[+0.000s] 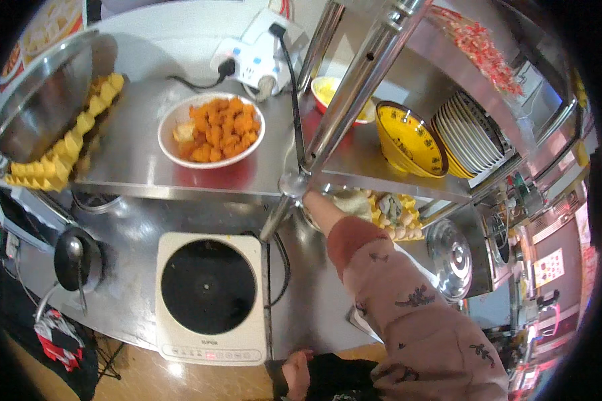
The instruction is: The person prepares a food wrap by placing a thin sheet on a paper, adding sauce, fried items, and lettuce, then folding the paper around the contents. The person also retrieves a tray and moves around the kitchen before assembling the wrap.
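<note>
My right arm, in a pink sleeve, stretches forward under the raised steel shelf (137,180). Only the wrist end of my right hand (318,206) shows beside the metal post (344,100); its fingers are hidden below the shelf. Closest to it are a pale cloth-like bundle (349,202) and a yellow egg tray (408,208) with eggs in it. Low in the picture, before the counter's front edge, my left hand (297,371) has its fingers curled in, with nothing seen in them. To its left stands a white induction cooker (211,347) with a bare black plate.
On the shelf are a white bowl of orange fried pieces (224,130), a power strip (251,63), a yellow bowl (408,140) and stacked plates (468,134). A small black pot (63,267) with a ladle stands left. A round metal lid (450,257) lies right.
</note>
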`<state>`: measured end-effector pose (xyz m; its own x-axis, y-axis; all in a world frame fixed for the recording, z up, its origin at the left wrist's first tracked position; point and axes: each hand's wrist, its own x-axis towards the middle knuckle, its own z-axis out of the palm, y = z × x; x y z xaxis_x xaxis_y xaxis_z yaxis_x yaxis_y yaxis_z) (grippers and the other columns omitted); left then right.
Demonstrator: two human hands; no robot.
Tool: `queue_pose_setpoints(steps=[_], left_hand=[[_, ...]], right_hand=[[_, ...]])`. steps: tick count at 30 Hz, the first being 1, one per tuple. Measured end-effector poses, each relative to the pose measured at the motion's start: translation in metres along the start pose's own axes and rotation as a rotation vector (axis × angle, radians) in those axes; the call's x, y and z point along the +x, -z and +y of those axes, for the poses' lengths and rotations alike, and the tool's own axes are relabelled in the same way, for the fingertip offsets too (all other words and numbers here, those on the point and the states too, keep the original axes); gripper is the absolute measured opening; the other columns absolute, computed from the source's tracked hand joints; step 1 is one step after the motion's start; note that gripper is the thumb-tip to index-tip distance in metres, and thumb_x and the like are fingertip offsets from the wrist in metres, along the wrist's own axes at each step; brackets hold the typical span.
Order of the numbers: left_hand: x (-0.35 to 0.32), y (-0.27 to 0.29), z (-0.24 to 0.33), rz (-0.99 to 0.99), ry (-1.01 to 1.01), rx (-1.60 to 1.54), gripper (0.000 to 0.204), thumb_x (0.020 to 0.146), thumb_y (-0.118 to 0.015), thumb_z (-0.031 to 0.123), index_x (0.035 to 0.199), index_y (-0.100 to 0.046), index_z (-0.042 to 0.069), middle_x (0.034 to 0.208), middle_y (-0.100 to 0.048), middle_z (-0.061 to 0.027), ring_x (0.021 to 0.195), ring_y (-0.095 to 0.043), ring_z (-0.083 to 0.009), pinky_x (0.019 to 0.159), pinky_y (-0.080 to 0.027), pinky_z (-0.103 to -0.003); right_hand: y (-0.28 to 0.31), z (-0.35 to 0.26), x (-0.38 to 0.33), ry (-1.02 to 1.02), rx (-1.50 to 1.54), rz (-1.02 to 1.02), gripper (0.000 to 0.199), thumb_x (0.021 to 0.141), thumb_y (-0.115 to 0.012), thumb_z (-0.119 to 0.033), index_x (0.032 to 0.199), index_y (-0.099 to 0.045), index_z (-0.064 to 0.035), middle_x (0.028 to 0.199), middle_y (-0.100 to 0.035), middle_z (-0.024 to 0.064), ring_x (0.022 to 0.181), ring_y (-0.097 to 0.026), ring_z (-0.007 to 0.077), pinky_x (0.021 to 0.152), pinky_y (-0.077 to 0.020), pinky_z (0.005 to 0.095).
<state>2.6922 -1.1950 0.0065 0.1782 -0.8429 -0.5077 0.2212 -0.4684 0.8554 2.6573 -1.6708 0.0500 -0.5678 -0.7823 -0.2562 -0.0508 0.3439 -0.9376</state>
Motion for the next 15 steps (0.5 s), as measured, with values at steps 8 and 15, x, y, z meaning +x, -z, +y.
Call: queue_pose_setpoints(steps=[8,15], left_hand=[[0.005,0.005,-0.007,-0.027,0.064,-0.051,0.031,0.091,-0.047,0.022,0.087,-0.064,-0.004,0.079,-0.063,-0.0097,0.075,-0.059,-0.0155,0.072,-0.047,-0.028],[-0.002,0.005,0.011,-0.133,-0.080,-0.026,0.033,0.092,-0.045,0.024,0.085,-0.062,-0.003,0.078,-0.064,-0.0097,0.077,-0.060,-0.0169,0.073,-0.046,-0.029]], right_hand=[[0.029,0.003,0.008,-0.232,0.367,0.004,0.019,0.085,-0.054,-0.020,0.094,-0.054,-0.0034,0.088,-0.061,0.0140,0.076,-0.061,0.0244,0.063,-0.0500,0.0325],[0.049,0.006,0.007,-0.316,0.576,-0.008,0.018,0.086,-0.053,-0.020,0.095,-0.054,-0.0037,0.089,-0.060,0.0138,0.076,-0.061,0.0241,0.063,-0.0503,0.0321]])
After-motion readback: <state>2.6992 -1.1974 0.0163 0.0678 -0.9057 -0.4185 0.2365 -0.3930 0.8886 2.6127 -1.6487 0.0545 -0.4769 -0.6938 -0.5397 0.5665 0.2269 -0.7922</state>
